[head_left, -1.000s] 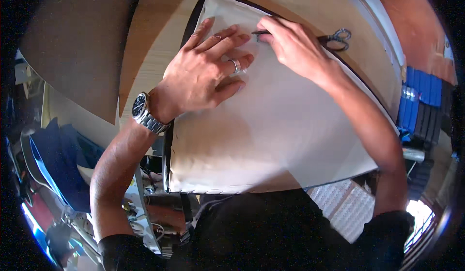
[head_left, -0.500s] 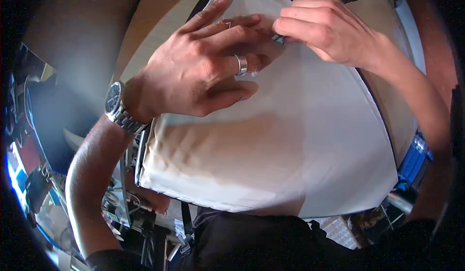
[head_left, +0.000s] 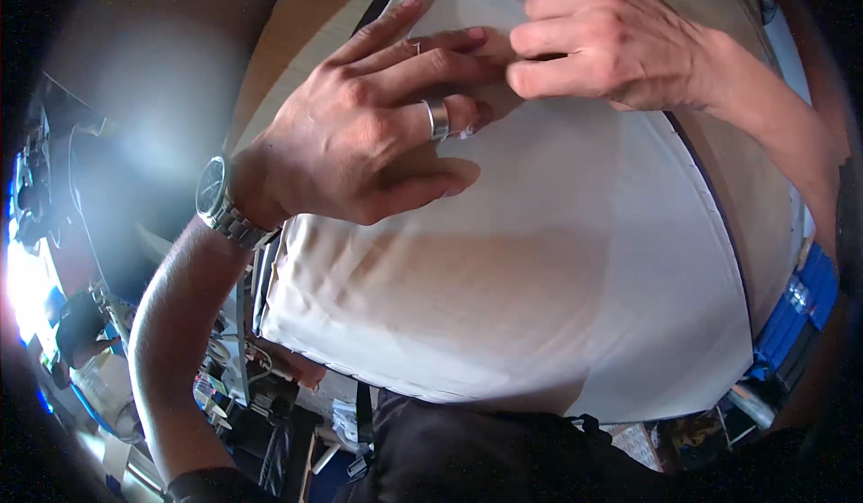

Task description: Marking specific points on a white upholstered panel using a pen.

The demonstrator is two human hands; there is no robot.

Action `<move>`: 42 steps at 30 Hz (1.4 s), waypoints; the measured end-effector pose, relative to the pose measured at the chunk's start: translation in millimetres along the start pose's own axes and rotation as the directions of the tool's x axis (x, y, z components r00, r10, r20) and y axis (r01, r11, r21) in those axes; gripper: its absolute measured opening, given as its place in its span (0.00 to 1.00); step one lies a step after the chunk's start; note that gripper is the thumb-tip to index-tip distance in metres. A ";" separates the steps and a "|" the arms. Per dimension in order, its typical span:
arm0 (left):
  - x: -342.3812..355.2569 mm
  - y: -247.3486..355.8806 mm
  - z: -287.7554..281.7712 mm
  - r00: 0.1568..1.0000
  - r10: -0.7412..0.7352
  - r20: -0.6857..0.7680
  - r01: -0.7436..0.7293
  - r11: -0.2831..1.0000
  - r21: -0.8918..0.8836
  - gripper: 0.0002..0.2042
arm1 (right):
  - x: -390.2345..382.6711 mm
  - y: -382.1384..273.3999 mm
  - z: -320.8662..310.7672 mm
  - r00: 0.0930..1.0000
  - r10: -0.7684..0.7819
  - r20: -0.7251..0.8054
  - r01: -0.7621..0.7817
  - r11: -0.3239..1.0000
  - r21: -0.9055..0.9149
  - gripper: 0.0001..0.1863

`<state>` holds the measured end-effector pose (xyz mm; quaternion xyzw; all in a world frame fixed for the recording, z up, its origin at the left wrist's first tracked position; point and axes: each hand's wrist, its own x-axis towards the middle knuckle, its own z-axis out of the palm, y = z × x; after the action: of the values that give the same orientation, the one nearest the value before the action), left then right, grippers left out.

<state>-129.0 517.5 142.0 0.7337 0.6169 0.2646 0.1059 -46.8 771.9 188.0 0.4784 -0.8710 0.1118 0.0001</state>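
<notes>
Here the left hand lies spread and flat on the white fabric covering the bench; the right hand is pinched narrow at the far edge, perhaps on a pin. Press evenly so the cloth stays taut under the pinch.

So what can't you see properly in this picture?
Head view:
- What the right hand pinches: hidden by its curled fingers.
- The white fabric sheet under the left hand: covered by the palm.
- The sheet's far end: cut off by the top edge.
- The wooden tabletop at upper left: washed out by glare and blur.
</notes>
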 end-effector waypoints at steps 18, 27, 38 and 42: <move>34.2 42.2 18.6 0.901 -0.371 -0.226 0.390 0.920 0.044 0.15 | -38.0 -39.5 -10.7 0.878 0.474 0.066 -0.477 0.878 0.033 0.09; 49.6 43.3 26.0 0.895 -0.375 -0.243 0.407 0.908 0.098 0.04 | -17.8 -50.8 -16.8 0.567 0.730 0.381 -0.824 0.501 0.265 0.17; 45.3 41.4 22.8 0.923 -0.304 -0.237 0.340 0.931 0.131 0.02 | 2.4 -48.5 -15.3 0.468 0.729 0.501 -0.879 0.445 0.173 0.11; 43.4 36.9 22.6 0.932 -0.278 -0.234 0.314 0.940 0.134 0.05 | 10.1 -51.8 -20.8 0.458 0.723 0.517 -0.884 0.432 0.180 0.09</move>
<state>-81.7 555.2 152.0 0.6059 0.7487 0.2684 0.0158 -11.4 740.8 219.4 -0.0080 -0.9276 0.1937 -0.3194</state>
